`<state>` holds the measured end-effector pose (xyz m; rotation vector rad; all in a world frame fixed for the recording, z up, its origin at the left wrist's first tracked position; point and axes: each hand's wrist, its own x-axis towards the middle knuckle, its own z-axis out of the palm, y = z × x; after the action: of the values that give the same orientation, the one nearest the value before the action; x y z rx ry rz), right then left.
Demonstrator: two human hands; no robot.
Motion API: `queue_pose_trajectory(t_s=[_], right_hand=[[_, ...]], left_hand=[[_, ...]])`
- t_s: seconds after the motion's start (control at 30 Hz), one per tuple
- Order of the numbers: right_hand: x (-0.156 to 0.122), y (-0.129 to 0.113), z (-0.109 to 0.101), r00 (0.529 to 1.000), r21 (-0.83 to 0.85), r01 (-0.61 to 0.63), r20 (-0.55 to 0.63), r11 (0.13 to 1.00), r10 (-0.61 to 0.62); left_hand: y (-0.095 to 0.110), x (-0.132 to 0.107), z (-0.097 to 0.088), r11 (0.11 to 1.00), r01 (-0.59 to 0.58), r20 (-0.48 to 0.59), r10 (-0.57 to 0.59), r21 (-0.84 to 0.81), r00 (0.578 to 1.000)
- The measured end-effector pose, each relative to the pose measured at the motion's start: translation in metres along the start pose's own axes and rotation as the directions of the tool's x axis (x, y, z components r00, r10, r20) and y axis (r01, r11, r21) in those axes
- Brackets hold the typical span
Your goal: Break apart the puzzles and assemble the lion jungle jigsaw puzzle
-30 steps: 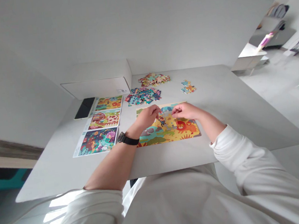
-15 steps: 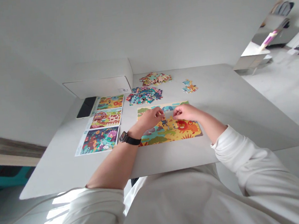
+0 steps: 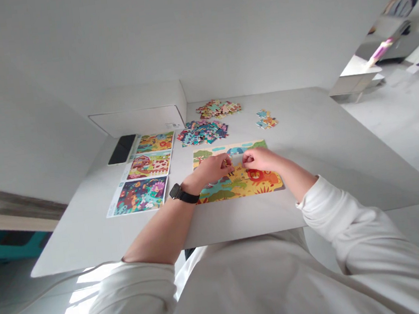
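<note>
A jigsaw puzzle (image 3: 236, 190) with safari animals lies nearly whole on the table, a pale gap showing between my hands near the blue elephant. Over its left middle, my left hand (image 3: 216, 168) has its fingers pinched on what looks like a small yellowish puzzle piece (image 3: 227, 163). My right hand (image 3: 260, 159) is closed above the upper right of the puzzle, just past the gap; whatever its fingertips hold is hidden. My palms and wrists cover parts of the picture, including some of the lion's surroundings.
Behind the puzzle are two piles of loose pieces, a dark one (image 3: 203, 133) and a lighter one (image 3: 218, 108). A small cluster of pieces (image 3: 266, 120) lies at the right. Reference pictures (image 3: 140, 195), a phone (image 3: 122, 150) and a white box (image 3: 137, 121) stand left.
My left fingers have turned slightly, and a yellowish piece shows between them now. My right hand stays nearly in place, its fingers curled a little more. The view has shifted slightly.
</note>
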<state>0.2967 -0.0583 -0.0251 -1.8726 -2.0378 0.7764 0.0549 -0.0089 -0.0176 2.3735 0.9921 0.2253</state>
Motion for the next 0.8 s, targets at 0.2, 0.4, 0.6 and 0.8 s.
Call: queue_pose_trajectory(t_s=[0.2,0.4,0.6,0.8], right_hand=[[-0.0028,-0.0021,-0.0006,0.998,-0.097,0.059,0.012,0.994,-0.058],[-0.0044,-0.0058,-0.0017,0.996,-0.178,0.091,0.039,0.98,-0.086],[-0.0056,-0.0075,-0.0025,0.993,-0.168,0.105,0.066,0.98,-0.095],[-0.0056,-0.0083,-0.0009,0.996,-0.201,0.091,0.034,0.975,-0.086]], left_hand=[[0.0064,-0.0005,0.0006,0.997,0.041,-0.002,-0.041,0.066,0.999],[0.0051,0.0014,0.0039,0.997,0.056,-0.011,-0.055,0.061,0.998],[0.0049,0.0026,0.0042,0.995,0.069,-0.012,-0.068,0.068,0.998],[0.0072,0.0016,0.0033,0.994,0.076,-0.016,-0.075,0.082,0.997]])
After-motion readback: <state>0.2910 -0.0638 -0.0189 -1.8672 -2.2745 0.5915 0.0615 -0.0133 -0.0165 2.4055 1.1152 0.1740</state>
